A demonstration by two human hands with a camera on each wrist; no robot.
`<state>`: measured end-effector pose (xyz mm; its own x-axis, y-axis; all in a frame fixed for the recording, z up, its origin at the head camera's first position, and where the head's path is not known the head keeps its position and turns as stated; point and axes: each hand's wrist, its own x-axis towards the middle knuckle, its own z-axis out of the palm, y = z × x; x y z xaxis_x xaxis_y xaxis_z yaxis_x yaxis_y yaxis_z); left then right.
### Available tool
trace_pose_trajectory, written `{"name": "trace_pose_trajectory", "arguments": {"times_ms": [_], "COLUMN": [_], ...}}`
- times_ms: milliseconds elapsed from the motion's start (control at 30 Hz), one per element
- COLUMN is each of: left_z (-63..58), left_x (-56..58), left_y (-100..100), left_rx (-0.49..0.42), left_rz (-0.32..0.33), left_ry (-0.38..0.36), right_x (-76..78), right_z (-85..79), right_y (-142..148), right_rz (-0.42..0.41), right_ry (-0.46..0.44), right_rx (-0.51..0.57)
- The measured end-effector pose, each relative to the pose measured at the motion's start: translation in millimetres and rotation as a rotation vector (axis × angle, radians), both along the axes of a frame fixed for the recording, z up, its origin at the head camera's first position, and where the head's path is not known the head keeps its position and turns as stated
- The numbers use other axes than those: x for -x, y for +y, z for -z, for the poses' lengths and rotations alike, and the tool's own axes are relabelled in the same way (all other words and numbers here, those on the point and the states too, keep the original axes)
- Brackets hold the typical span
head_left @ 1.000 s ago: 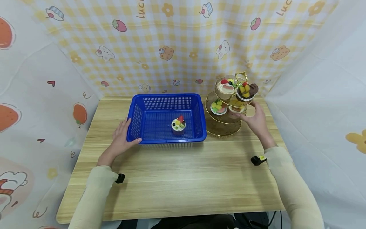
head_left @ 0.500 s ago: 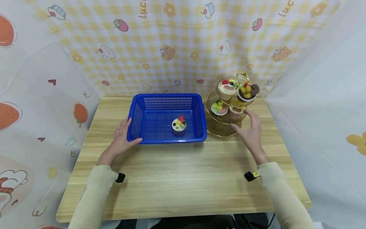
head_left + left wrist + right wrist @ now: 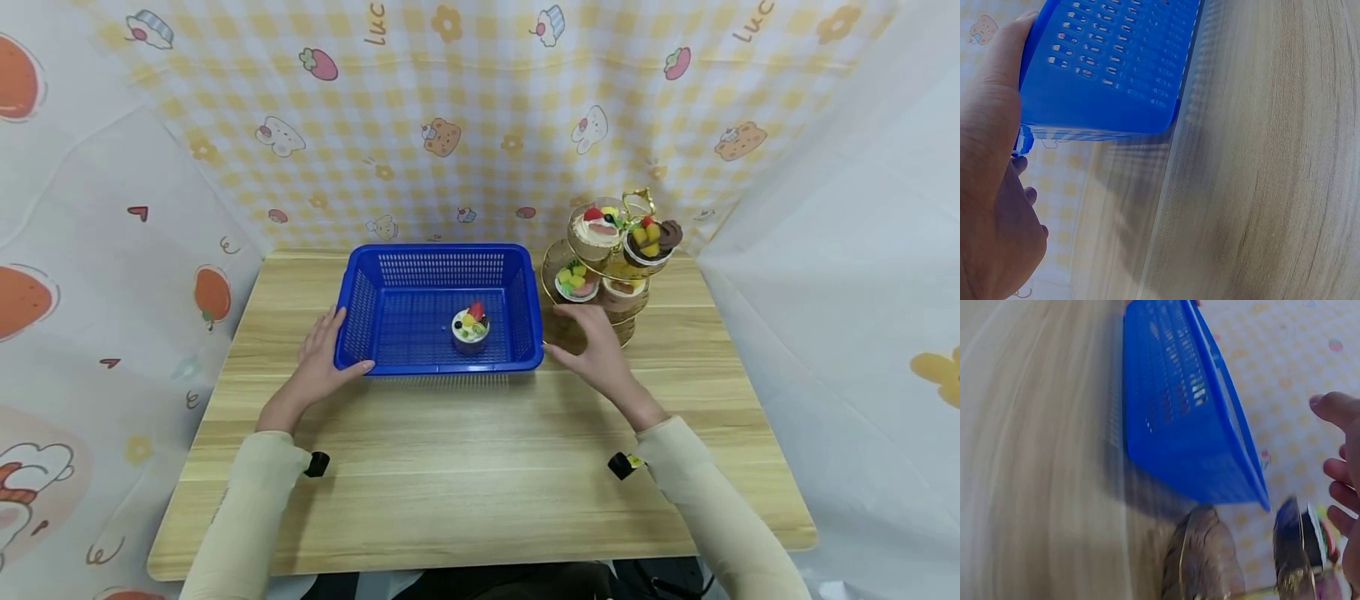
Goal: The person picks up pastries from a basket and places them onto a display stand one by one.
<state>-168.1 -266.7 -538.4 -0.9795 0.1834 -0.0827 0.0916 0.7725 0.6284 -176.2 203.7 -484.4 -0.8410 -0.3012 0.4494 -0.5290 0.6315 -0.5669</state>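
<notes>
Between the left grip (image 3: 318,358) and the right grip (image 3: 597,350), the plastic basket (image 3: 438,369) is plain deep blue. The fruit-topped dessert cup (image 3: 470,332), left of the right grip, is creamy white with red, yellow, green and dark bits. Beyond the right grip, the tiered stand (image 3: 615,267) is gold-edged, its top bearing a white-and-red dessert (image 3: 596,229) and a chocolate-brown one (image 3: 647,247) with yellow cubes. Beyond both grips, the backdrop cloth (image 3: 480,96) is yellow-and-white gingham with cartoon prints. Below them, the tabletop (image 3: 465,467) is pale wood grain.

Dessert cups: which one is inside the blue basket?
The white-topped cup toward the front right of the basket; the only visible cup off the tiered stand.
</notes>
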Motion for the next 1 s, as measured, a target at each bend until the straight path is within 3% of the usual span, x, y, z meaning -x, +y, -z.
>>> {"name": "trace_pose_trajectory", "arguments": {"times_ms": [333, 700, 1000], "left_z": [-0.5, -1.8, -0.2], "left_x": [0.0, -0.2, 0.2], "left_y": [0, 0, 0], "left_rx": [0.003, -0.004, -0.009], "left_rz": [0.001, -0.001, -0.002], "left_ry": [0.011, 0.011, 0.015], "right_x": [24.7, 65.7, 90.7], "right_z": [-18.7, -27.8, -24.4], "right_y": [-35, -64, -87], "right_rz": [-0.129, -0.231, -0.301], "right_ry": [-0.202, -0.286, -0.309], "right_rx": [-0.244, -0.437, -0.543]}}
